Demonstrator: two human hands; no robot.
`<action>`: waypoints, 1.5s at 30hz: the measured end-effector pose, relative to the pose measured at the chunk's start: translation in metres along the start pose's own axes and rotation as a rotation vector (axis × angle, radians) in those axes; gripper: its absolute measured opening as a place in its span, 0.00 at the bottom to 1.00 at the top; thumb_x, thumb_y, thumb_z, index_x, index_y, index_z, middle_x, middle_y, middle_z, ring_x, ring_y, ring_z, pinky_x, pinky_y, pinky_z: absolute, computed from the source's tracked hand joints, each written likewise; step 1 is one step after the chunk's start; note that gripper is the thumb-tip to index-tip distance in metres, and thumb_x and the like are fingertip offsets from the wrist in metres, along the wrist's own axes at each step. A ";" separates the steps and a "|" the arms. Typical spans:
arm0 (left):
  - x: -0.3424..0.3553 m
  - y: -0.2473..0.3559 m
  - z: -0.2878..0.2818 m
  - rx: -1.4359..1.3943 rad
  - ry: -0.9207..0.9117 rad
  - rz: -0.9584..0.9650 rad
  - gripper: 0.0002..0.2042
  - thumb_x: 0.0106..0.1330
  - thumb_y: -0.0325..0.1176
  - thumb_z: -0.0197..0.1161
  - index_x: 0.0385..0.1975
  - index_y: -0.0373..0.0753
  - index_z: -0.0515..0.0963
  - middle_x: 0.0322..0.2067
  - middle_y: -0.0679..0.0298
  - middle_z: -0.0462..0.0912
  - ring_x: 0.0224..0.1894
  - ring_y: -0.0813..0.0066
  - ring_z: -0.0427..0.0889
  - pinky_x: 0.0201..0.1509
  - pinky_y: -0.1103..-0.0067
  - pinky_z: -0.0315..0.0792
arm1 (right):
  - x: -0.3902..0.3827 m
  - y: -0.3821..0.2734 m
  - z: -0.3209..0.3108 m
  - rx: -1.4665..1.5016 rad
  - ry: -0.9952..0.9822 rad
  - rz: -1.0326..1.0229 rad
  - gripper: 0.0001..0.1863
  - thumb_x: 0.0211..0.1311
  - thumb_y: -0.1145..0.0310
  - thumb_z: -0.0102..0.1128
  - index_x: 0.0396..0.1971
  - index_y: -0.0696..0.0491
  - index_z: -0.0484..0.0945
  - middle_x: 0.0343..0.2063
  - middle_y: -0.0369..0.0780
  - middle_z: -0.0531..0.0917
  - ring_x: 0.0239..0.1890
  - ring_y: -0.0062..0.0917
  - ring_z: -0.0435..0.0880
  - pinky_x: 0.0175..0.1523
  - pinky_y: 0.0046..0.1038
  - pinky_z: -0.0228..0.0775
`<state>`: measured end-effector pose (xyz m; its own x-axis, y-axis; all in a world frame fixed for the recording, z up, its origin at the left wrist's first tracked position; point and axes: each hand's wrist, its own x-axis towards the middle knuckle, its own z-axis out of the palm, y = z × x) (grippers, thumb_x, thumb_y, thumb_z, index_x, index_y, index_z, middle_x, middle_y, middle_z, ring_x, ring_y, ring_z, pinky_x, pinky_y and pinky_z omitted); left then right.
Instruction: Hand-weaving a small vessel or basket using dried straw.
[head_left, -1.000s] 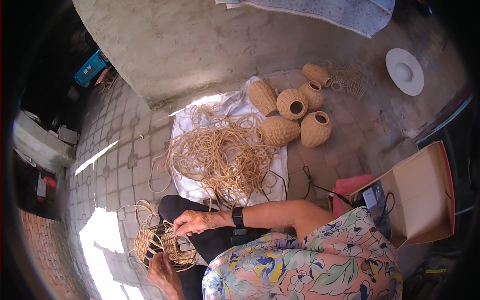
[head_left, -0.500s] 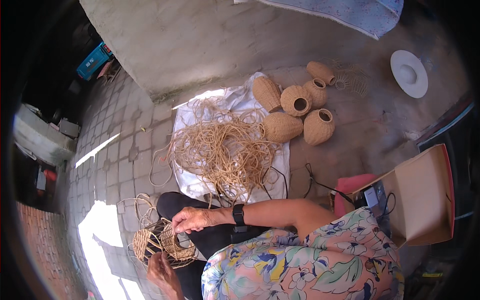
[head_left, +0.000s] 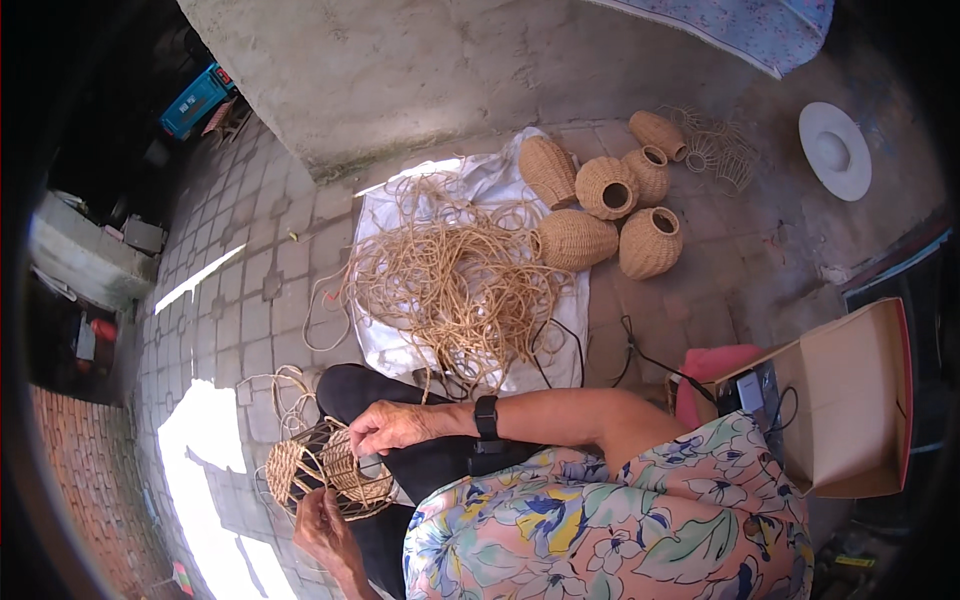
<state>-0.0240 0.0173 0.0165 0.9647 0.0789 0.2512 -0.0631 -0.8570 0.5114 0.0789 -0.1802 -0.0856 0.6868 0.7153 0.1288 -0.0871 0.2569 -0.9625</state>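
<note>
A partly woven tan basket [head_left: 362,490] with a dark open frame lies on its side by my dark-trousered legs, lower left of centre. My right hand [head_left: 388,428], with a black watch on its wrist, reaches over the basket's upper edge, thumb and fingers pinched at the weave; the strand between them is mostly hidden. Below it, my left hand [head_left: 325,530] has its fingertips closed on the basket's near side, at the open gap. Loose cord [head_left: 290,395] trails beside the basket. Beyond my knee a large tangled heap of tan cord [head_left: 455,275] rests on a white sheet [head_left: 385,352].
Several finished woven vases [head_left: 650,243] stand or lie at the sheet's far right, with bare wire frames [head_left: 715,150] behind. A white hat [head_left: 835,152] lies farther right. An open cardboard box [head_left: 845,390] and a pink cloth [head_left: 715,365] are at my right. A wall [head_left: 420,80] rises beyond.
The view has shifted slightly, so the surroundings sit a little farther right. My left hand has moved up a little toward the basket's gap; my right hand stays pinched at the weave.
</note>
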 end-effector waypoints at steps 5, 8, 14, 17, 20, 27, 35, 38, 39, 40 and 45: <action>-0.002 -0.002 0.000 0.001 0.010 0.007 0.05 0.65 0.26 0.62 0.31 0.30 0.80 0.22 0.59 0.77 0.23 0.72 0.75 0.24 0.76 0.68 | 0.003 0.007 0.002 0.039 0.017 -0.043 0.11 0.61 0.65 0.61 0.33 0.58 0.81 0.21 0.31 0.78 0.20 0.13 0.73 0.24 0.20 0.63; -0.001 0.002 0.000 0.003 -0.004 -0.013 0.05 0.65 0.26 0.63 0.31 0.30 0.80 0.23 0.58 0.78 0.23 0.70 0.75 0.25 0.75 0.68 | 0.000 0.002 0.001 0.046 0.019 -0.021 0.10 0.61 0.65 0.61 0.33 0.58 0.81 0.20 0.31 0.78 0.20 0.13 0.73 0.24 0.20 0.63; 0.003 0.009 0.003 0.020 -0.003 0.026 0.04 0.64 0.26 0.63 0.32 0.31 0.80 0.22 0.57 0.77 0.22 0.69 0.76 0.25 0.74 0.68 | -0.003 -0.003 -0.002 0.014 0.018 -0.007 0.11 0.62 0.66 0.60 0.34 0.59 0.81 0.21 0.31 0.78 0.22 0.12 0.73 0.27 0.20 0.64; 0.001 0.009 -0.003 0.098 0.022 0.008 0.04 0.64 0.26 0.64 0.32 0.32 0.81 0.22 0.56 0.77 0.21 0.67 0.76 0.25 0.72 0.68 | 0.002 -0.004 0.003 0.022 0.013 0.032 0.10 0.62 0.66 0.61 0.34 0.58 0.81 0.20 0.30 0.77 0.22 0.12 0.73 0.28 0.20 0.63; 0.010 0.006 -0.003 0.063 0.015 0.096 0.02 0.61 0.26 0.66 0.31 0.36 0.81 0.22 0.56 0.78 0.20 0.60 0.77 0.25 0.70 0.69 | -0.004 -0.023 -0.002 0.124 0.091 0.151 0.10 0.62 0.65 0.62 0.35 0.56 0.82 0.19 0.29 0.76 0.20 0.10 0.70 0.24 0.17 0.59; 0.011 -0.009 -0.016 -0.136 -0.088 -0.020 0.18 0.59 0.24 0.67 0.50 0.38 0.76 0.29 0.61 0.81 0.23 0.75 0.78 0.29 0.78 0.73 | 0.015 -0.074 -0.005 -0.098 0.169 0.103 0.08 0.66 0.66 0.60 0.38 0.53 0.82 0.19 0.24 0.70 0.20 0.05 0.62 0.25 0.12 0.52; -0.038 -0.052 -0.021 -0.180 0.298 -0.026 0.07 0.60 0.22 0.65 0.37 0.36 0.79 0.28 0.63 0.80 0.24 0.78 0.78 0.27 0.82 0.71 | 0.081 -0.100 0.018 -0.483 0.006 -0.124 0.07 0.62 0.73 0.57 0.34 0.60 0.82 0.25 0.32 0.82 0.29 0.13 0.76 0.34 0.21 0.69; -0.046 -0.046 -0.013 -0.238 0.246 -0.047 0.06 0.60 0.22 0.65 0.36 0.36 0.80 0.27 0.62 0.79 0.23 0.77 0.78 0.27 0.81 0.71 | 0.098 -0.108 0.028 -0.787 -0.180 -0.225 0.07 0.57 0.72 0.57 0.31 0.59 0.81 0.22 0.38 0.82 0.26 0.18 0.78 0.33 0.25 0.69; -0.046 -0.044 -0.010 -0.247 0.229 -0.025 0.05 0.60 0.21 0.65 0.35 0.35 0.80 0.26 0.61 0.78 0.22 0.75 0.78 0.26 0.80 0.71 | 0.102 -0.107 0.033 -0.903 -0.182 -0.265 0.08 0.52 0.70 0.57 0.29 0.58 0.80 0.21 0.42 0.81 0.25 0.25 0.79 0.32 0.29 0.69; -0.046 -0.042 -0.008 -0.248 0.237 -0.024 0.05 0.60 0.21 0.65 0.35 0.35 0.80 0.26 0.61 0.78 0.22 0.75 0.78 0.26 0.80 0.71 | 0.107 -0.107 0.039 -0.908 -0.186 -0.269 0.08 0.52 0.70 0.57 0.29 0.58 0.80 0.21 0.42 0.81 0.25 0.25 0.79 0.32 0.29 0.69; -0.047 -0.043 -0.004 -0.274 0.156 0.026 0.04 0.59 0.21 0.65 0.34 0.34 0.79 0.26 0.60 0.80 0.23 0.71 0.79 0.27 0.79 0.72 | 0.129 -0.113 0.038 -1.091 -0.174 -0.361 0.07 0.48 0.70 0.56 0.26 0.56 0.79 0.19 0.43 0.80 0.22 0.36 0.79 0.31 0.35 0.69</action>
<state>-0.0680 0.0526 -0.0143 0.9124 0.1536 0.3794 -0.1744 -0.6927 0.6998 0.1503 -0.0920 0.0493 0.4287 0.8163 0.3871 0.8199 -0.1716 -0.5463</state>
